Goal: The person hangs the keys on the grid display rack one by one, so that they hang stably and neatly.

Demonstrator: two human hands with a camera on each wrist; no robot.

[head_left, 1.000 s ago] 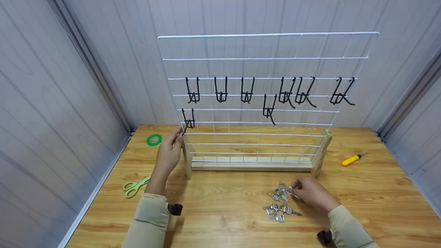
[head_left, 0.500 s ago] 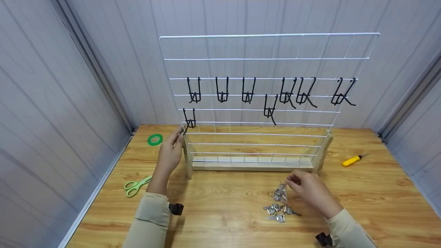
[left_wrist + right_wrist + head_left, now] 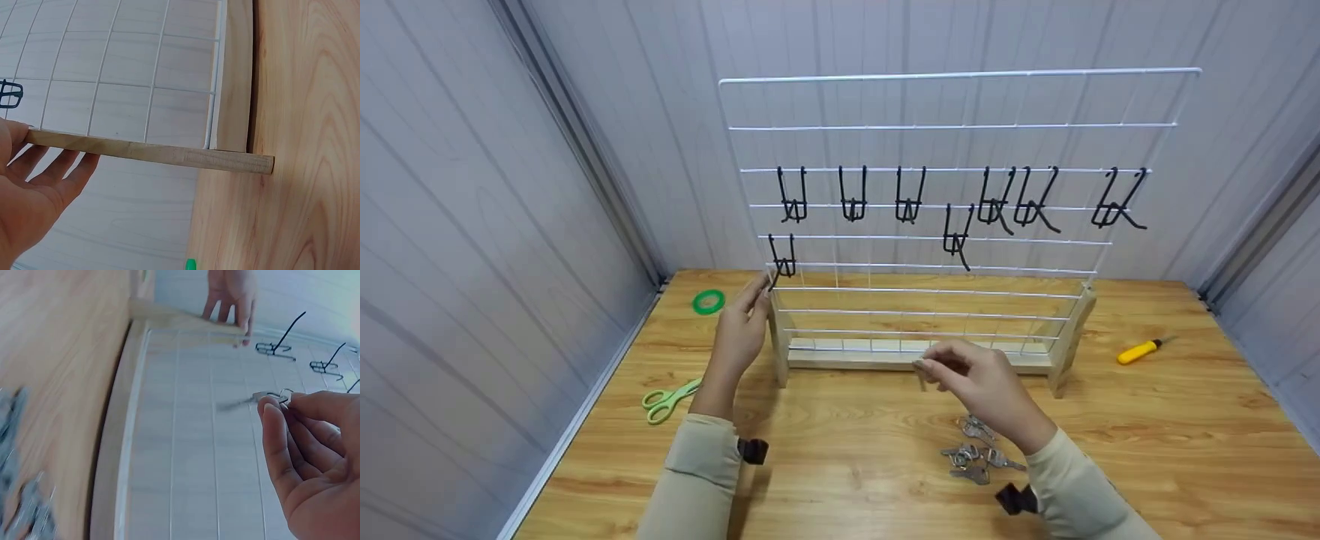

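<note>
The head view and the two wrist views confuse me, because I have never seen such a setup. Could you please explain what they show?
There is no machine: the two grips are a person's bare hands, the left hand and the right hand. The head picture looks forward and down from the person's head; each wrist picture looks from that wrist at its hand's work. On the wood-grain table stands a white wire rack with black hooks. In front of it lies a loose pile of keys; to the sides are green scissors, a green tape roll and a yellow-handled screwdriver. The left hand holds the rack's wooden side post. The right hand pinches a single key, lifted above the table.
</note>
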